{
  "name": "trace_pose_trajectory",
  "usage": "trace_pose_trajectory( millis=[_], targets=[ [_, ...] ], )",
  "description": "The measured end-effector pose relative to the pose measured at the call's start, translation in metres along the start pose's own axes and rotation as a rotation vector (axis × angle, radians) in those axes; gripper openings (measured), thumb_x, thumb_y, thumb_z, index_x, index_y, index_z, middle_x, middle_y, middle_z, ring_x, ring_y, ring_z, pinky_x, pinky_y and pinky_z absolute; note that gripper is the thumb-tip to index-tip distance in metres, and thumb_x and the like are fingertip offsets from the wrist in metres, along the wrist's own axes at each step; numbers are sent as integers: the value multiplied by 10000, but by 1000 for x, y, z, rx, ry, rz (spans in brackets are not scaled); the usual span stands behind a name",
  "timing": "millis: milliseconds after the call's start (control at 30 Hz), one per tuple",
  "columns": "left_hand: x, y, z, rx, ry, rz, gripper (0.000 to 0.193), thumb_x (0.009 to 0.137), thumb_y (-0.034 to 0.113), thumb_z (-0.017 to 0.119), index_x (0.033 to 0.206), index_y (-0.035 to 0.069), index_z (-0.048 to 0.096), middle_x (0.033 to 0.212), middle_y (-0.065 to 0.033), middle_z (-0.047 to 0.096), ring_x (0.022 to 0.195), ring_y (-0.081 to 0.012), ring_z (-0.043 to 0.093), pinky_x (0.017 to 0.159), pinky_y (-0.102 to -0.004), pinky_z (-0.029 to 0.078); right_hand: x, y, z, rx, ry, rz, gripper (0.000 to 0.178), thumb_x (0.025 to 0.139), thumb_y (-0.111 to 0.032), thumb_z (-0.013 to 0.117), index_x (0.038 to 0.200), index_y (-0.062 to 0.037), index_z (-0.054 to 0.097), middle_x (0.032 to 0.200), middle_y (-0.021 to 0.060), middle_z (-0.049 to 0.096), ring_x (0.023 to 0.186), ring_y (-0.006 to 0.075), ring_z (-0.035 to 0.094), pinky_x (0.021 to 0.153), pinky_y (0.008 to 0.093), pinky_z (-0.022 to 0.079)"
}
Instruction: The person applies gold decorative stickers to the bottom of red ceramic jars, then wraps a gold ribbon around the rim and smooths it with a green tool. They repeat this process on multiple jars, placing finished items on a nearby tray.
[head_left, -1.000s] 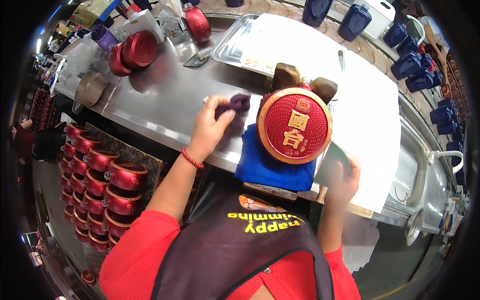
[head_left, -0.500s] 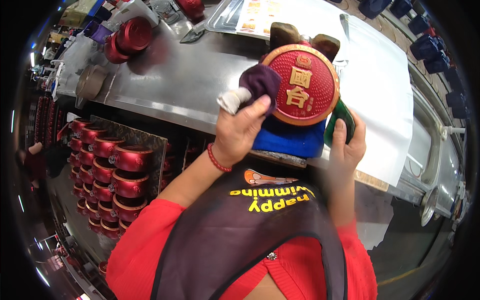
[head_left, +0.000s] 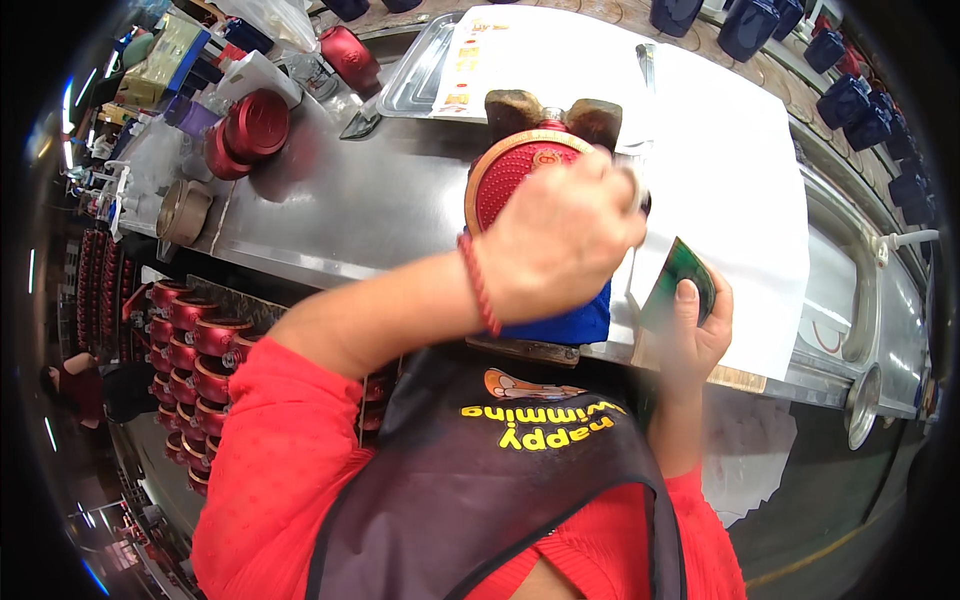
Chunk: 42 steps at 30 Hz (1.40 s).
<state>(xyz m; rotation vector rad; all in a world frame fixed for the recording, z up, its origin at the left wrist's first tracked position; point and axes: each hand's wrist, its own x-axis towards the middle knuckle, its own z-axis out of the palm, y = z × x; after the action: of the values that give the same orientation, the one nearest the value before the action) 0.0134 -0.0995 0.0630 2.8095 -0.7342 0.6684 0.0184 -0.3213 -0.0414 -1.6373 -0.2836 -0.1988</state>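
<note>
A red drum-shaped bottle (head_left: 502, 182) with a gold rim and dotted face lies in front of me, its neck between two brown blocks (head_left: 594, 122). Blue cloth (head_left: 575, 322) shows beneath it. My left hand (head_left: 555, 230), smeared by motion, is closed over the bottle's right part and hides most of its raised gold markings. The dark purple and whitish cloth it grips is almost covered by the fingers. To the right, my right hand (head_left: 708, 318) pinches a flat, glossy dark green piece (head_left: 680, 278) between thumb and fingers, apart from the bottle.
White sheeting (head_left: 745, 190) covers the right side of the metal table (head_left: 330, 215). Red round containers (head_left: 257, 125) and a clear tray (head_left: 412, 80) stand at the back left. Red bottles (head_left: 215, 355) are stacked on the lower left. Dark blue containers (head_left: 750, 28) line the far right.
My left hand has swept right with the cloth, from the bottle's left edge across its face. My right hand and the green piece now sit clear of the bottle's edge. The whole view has shifted.
</note>
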Motion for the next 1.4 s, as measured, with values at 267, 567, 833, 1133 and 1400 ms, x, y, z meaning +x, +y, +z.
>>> trace_pose_trajectory(
  millis=[267, 567, 833, 1133, 1400],
  targets=[
    [-26, -56, -32, -130, 185, -272, 140, 868, 149, 719, 998, 102, 735, 914, -165, 659, 866, -359, 658, 758, -436, 554, 6, -7, 2, 0, -55, 18, 298, 1036, -137, 617, 1271, 46, 605, 1133, 122, 700, 1009, 172, 655, 917, 302, 517],
    [-22, -35, -14, -94, 107, -99, 72, 834, 108, 709, 849, 65, 653, 800, -141, 619, 805, -318, 642, 771, -410, 546, 7, -9, 16, 70, -124, 26, 298, 1031, -127, 624, 1272, 47, 608, 1129, 122, 702, 1010, 173, 659, 912, 295, 520],
    [-49, -7, -24, -165, 140, -161, 52, 823, 94, 714, 851, 77, 673, 819, -128, 628, 846, -320, 649, 771, -401, 542, 1, -19, 2, 35, -53, 11, 292, 1035, -140, 629, 1261, 44, 612, 1093, 109, 709, 947, 147, 665, 843, 275, 541],
    [-77, -17, -25, -195, 164, -252, 181, 804, 68, 768, 981, 93, 749, 921, -124, 671, 888, -321, 656, 787, -407, 555, -9, -30, 4, 63, -128, 48, 263, 1033, -133, 631, 1230, 42, 625, 1080, 104, 714, 974, 156, 664, 872, 280, 531],
    [-127, 15, 22, -369, 526, -359, 262, 876, -6, 767, 1131, 42, 735, 1128, -149, 681, 1007, -303, 650, 905, -376, 521, -5, -23, 43, -137, -339, -267, 190, 946, -98, 723, 1095, 4, 664, 926, 143, 661, 801, 272, 646, 744, 339, 522]
  ],
)
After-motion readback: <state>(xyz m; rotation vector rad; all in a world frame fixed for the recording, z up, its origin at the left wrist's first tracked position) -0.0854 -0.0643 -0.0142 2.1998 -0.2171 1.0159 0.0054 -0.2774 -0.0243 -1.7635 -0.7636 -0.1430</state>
